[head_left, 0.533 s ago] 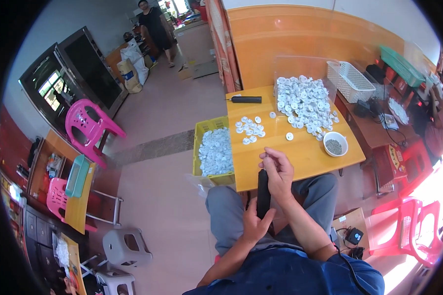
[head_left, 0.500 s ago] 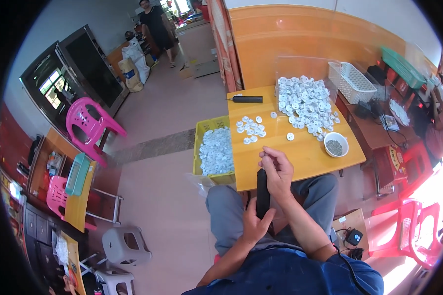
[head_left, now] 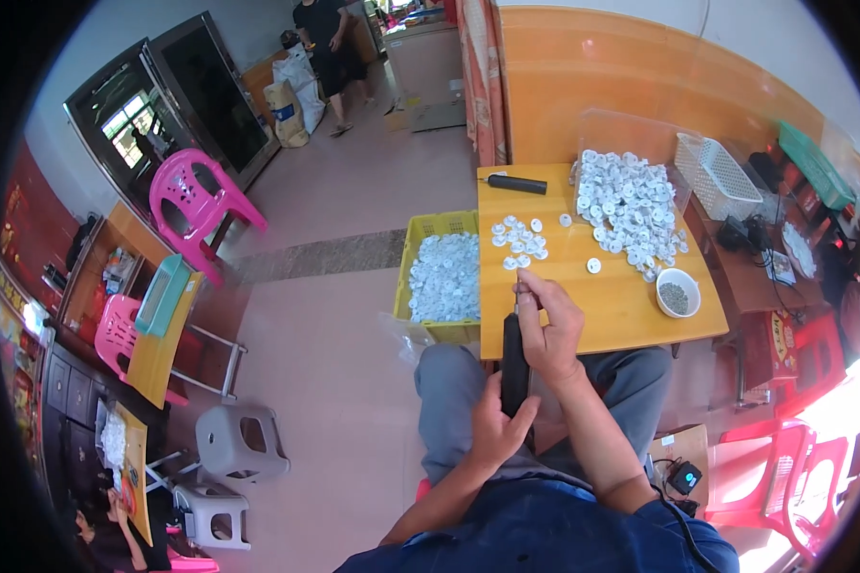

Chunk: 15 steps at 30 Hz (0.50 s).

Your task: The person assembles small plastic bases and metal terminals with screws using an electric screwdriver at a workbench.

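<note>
My left hand is wrapped round a black pen-shaped electric screwdriver, its thin bit pointing away from me over the table's near edge. My right hand is closed, thumb and fingers pinched together at the bit's tip; whatever they pinch is too small to make out. Beyond them, a loose group of white round plastic parts lies on the table, with a single part to the right. A white bowl of small grey metal pieces stands at the right edge.
A clear bin spills a heap of white parts. A second black screwdriver lies at the far left corner. Left of the table stands a yellow crate full of white parts. A person stands in the background.
The whole view has shifted, so the table appears further right. My right hand's fingertips have moved forward to the bit's tip. The background person has shifted.
</note>
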{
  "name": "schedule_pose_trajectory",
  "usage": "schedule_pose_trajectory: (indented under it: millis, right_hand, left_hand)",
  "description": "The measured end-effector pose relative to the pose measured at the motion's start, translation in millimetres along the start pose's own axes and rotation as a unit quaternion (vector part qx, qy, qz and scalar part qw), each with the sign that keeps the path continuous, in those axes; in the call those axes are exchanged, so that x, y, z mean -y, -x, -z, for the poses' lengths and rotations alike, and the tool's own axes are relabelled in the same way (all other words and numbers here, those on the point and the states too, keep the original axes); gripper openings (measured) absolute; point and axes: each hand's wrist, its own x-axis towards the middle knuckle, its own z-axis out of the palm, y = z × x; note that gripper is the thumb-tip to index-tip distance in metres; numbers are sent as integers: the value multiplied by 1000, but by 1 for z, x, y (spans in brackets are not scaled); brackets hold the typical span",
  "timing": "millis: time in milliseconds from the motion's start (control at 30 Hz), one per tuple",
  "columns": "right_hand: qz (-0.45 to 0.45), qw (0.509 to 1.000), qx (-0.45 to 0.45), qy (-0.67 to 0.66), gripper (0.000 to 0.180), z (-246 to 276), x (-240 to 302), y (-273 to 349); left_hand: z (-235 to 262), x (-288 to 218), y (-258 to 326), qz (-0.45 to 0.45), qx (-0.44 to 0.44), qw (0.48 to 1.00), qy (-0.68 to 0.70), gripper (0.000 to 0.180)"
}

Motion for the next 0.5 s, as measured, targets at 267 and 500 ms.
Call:
schedule_pose_trajectory:
  millis: [267,500]
  right_hand:
    - [-14,999,31,20,22,13,2,2]
    - [-55,998,31,-27,25,3,3,3]
  left_hand:
    - [-8,10,11,40,34,997,51,45]
    - [-4,10,9,62,28,998,0,46]
